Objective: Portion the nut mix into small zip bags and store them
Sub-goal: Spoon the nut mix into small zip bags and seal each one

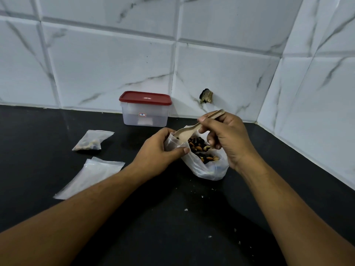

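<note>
Between the left hand [159, 150] and the right hand [224, 135] an open clear bag of nut mix [203, 156] slumps, the left gripping a small zip bag [173, 143] with the right's pale spoon [189, 131] tipped into it, while a filled bag [90, 144] and flat empty bags [90, 176] lie left of the left hand and a red-lidded tub [145, 109] stands beyond it.

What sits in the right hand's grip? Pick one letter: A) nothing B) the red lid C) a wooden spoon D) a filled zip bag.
C: the right hand pinches the wooden spoon by its handle, with the bowl at the mouth of the small zip bag that the left hand holds.
</note>
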`<state>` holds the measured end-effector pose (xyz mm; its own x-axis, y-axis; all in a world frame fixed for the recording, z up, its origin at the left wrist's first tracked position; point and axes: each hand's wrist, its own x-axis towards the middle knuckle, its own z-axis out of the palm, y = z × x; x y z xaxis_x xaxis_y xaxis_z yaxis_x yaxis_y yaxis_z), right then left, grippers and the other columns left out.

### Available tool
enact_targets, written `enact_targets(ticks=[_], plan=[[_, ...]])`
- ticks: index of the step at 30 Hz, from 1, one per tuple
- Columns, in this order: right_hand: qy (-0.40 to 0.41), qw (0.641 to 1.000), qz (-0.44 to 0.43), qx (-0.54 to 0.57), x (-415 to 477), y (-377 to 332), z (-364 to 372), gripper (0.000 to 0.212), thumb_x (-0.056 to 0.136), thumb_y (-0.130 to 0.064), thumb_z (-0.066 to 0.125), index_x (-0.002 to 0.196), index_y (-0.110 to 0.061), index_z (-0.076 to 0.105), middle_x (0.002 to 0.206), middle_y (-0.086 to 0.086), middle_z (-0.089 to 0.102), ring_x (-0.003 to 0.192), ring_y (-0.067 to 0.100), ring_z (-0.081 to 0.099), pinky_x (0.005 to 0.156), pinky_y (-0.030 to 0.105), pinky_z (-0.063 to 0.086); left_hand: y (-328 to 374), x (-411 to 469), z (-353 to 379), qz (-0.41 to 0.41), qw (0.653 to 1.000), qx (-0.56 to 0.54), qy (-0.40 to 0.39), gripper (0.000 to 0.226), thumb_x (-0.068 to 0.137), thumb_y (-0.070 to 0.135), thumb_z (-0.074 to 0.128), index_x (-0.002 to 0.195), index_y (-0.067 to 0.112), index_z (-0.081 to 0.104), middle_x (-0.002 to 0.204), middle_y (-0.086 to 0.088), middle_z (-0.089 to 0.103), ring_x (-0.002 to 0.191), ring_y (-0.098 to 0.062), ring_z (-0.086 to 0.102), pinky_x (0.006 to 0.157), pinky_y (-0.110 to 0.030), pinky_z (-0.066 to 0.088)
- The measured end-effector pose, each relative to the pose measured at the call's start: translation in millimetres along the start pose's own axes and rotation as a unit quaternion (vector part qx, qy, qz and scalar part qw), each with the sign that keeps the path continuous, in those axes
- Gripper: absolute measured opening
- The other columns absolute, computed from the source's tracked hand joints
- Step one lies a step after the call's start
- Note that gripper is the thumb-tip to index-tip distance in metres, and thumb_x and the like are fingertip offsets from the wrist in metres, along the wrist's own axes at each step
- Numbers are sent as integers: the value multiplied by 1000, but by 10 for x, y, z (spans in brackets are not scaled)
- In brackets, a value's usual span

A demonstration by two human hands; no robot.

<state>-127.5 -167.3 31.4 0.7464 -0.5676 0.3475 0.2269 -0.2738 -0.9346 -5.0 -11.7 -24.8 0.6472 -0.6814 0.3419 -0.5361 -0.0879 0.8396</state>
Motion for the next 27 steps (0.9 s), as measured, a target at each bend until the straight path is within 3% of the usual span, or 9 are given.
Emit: enact_targets(ticks=[7,12,15,18,21,24,27], plan=[[89,991,86,47,105,58,-129,17,93,-19,71,98,-4,73,72,6,71,45,12,44,40,20,30,5,10,-4,-5,1000,11,-4,45,84,41,79,123,36,58,119,16,64,108,-5,63,84,-21,54],[116,988,85,49,114,20,-235,11,94,-15,68,92,-6,72,65,2,70,41,9,43,38,18,28,-8,-6,2,1,1000,14,6,44,82,44,80,121,35,60,117,14,66,106,-4,65,88,-25,57],[134,987,39,-73,146,68,-316,17,95,-17,67,81,-9,72,64,0,71,41,7,48,43,21,38,2,-9,4,4,1000,26,1,46,83,44,79,123,34,60,116,14,65,105,-3,64,86,-23,55],[108,962,4,-251,150,177,-339,18,92,-25,67,77,-17,73,69,1,74,61,14,67,63,41,57,4,-20,7,12,999,44,-4,45,84,45,79,123,35,59,116,15,65,104,-2,64,86,-22,55],[94,943,0,-318,129,208,-328,18,88,-25,62,78,-13,72,71,5,72,74,28,70,73,51,59,12,-26,4,16,998,53,-9,42,84,46,79,120,37,60,114,18,65,102,-1,64,83,-19,53],[85,949,-7,-304,124,177,-331,19,89,-19,61,79,-7,72,70,8,72,69,26,69,68,48,57,24,-30,13,19,999,48,-14,42,84,46,79,120,37,60,116,17,65,103,-1,64,85,-20,54],[76,969,23,-235,131,172,-292,18,90,-15,62,77,-11,74,64,6,71,54,10,61,58,34,51,18,-32,4,21,999,44,-13,42,83,46,79,119,37,60,118,16,65,106,-3,64,89,-25,56]])
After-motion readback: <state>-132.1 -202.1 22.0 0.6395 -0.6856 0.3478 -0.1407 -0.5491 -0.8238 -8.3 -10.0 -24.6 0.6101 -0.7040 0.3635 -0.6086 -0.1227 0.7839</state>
